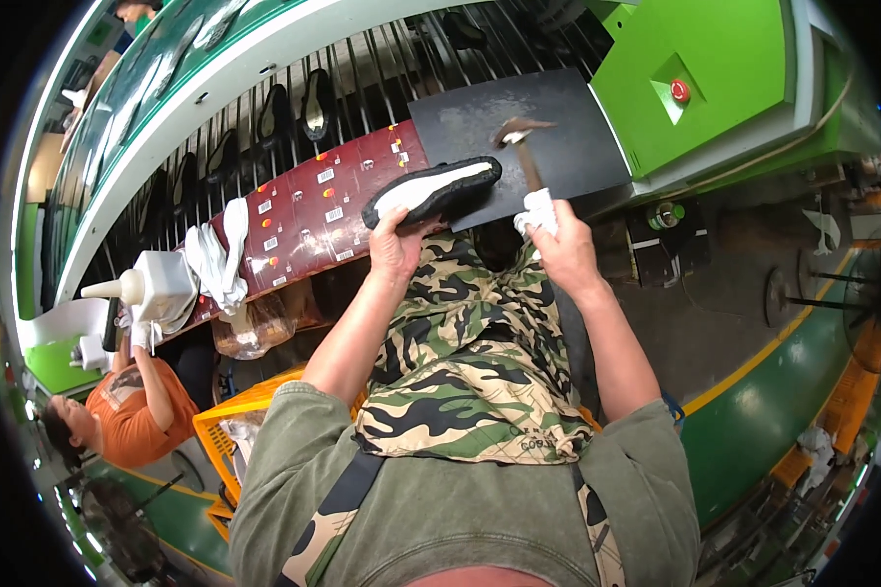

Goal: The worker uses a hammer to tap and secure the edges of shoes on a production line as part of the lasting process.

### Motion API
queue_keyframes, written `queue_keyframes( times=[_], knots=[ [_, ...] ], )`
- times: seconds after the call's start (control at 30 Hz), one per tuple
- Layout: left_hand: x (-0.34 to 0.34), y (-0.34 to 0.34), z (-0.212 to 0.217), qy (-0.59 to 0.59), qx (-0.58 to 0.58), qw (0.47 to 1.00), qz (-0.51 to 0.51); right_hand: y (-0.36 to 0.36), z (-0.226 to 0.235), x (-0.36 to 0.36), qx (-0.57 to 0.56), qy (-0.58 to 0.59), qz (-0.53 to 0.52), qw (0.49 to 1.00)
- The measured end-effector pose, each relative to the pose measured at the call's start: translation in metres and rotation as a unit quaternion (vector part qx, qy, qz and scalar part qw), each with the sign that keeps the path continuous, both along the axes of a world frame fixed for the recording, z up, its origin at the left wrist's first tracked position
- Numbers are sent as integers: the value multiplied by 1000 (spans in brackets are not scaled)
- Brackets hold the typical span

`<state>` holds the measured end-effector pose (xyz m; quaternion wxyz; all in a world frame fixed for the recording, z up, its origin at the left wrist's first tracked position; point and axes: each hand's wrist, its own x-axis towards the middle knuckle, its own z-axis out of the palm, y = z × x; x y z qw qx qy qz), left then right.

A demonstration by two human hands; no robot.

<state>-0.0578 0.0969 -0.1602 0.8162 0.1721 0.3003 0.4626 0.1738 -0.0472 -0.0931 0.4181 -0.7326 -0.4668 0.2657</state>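
My left hand (397, 245) grips a black shoe upper (482, 174), bottom side up, with its long white underside showing. The thumb lies on the white underside near the left end; the other fingers are partly hidden beneath. In my right hand (570, 252) is a hammer (530, 166), its handle wrapped in white cloth at the grip. The hammer's head is raised just beyond the shoe's right end, apart from it. Behind both, a black board (548, 103) lies at the edge of the roller conveyor (362, 73).
Dark red printed cardboard (303, 210) lines the conveyor's near edge, with white gloves (215, 259) and a white nozzle bottle (157, 284) at left. Other shoes (316, 103) lie on the rollers. A green machine (705, 78) stands right. A co-worker (142, 411) in orange works at far left.
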Motion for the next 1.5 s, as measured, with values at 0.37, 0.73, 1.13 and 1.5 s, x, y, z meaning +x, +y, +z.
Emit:
queue_keyframes(
  times=[0.37, 0.73, 1.13, 1.5],
  knots=[
    [4, -24, 1, 14, 8, 999, 43, 11, 21, 3, 3, 15, -16, 1000],
    [12, -29, -8, 14, -57, 993, 106, 3, 33, -11, 136, -24, -17, 990],
    [17, -29, -7, 16, -93, 987, 129, -7, -25, -9, 117, -47, -47, 991],
    [25, -32, 0, 31, -106, 982, 154, 6, -22, 7, -46, -122, 11, 991]
  ],
)
